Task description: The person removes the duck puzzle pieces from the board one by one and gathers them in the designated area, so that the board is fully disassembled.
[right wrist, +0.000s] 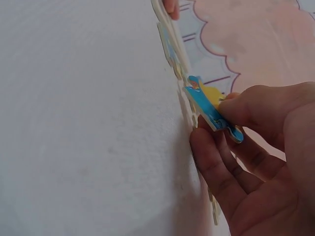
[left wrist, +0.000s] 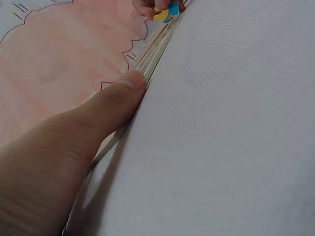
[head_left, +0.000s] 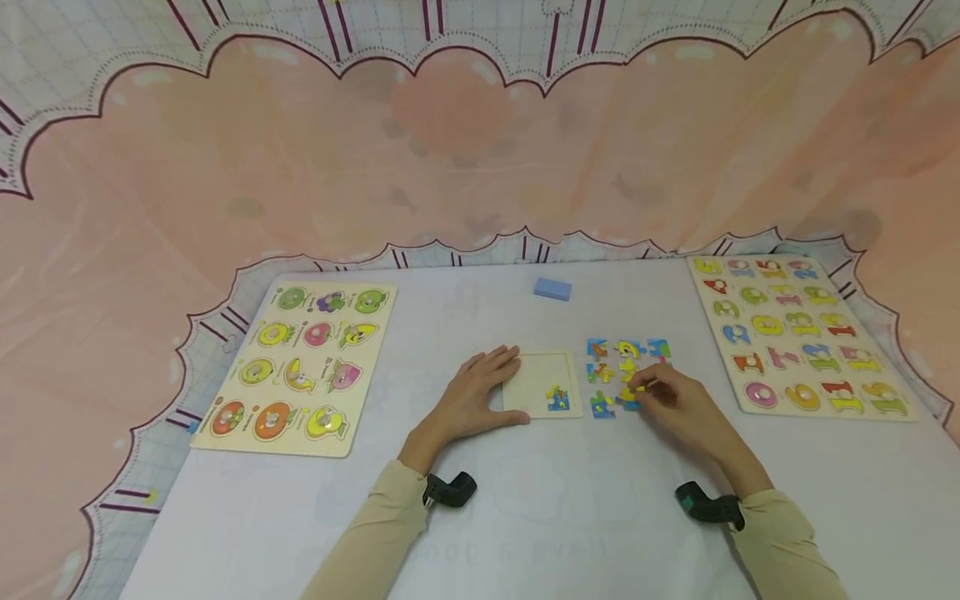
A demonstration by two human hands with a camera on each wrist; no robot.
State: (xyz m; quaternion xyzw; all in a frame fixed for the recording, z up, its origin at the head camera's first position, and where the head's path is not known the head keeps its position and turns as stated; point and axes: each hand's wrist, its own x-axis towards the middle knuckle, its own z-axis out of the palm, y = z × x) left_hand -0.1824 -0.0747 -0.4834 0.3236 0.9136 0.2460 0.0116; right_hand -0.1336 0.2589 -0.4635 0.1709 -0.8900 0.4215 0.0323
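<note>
A shallow wooden puzzle tray (head_left: 536,379) lies in the middle of the table, with one blue-and-yellow jigsaw piece (head_left: 558,398) in its lower right corner. My left hand (head_left: 480,390) rests at the tray's left side, fingers stretched over the edge and thumb (left wrist: 118,101) along the near edge. To the right of the tray, my right hand (head_left: 672,404) pinches a blue-and-yellow jigsaw piece (right wrist: 204,103) between thumb and fingers, tilted up off the table. Several other jigsaw pieces (head_left: 602,406) lie in rows beside and partly under that hand.
A fruit puzzle board (head_left: 300,433) lies at the left, and a number puzzle board (head_left: 757,333) at the right. Behind the tray sits a small blue block (head_left: 552,289). A patterned cloth (head_left: 315,183) hangs behind the white table (head_left: 525,517).
</note>
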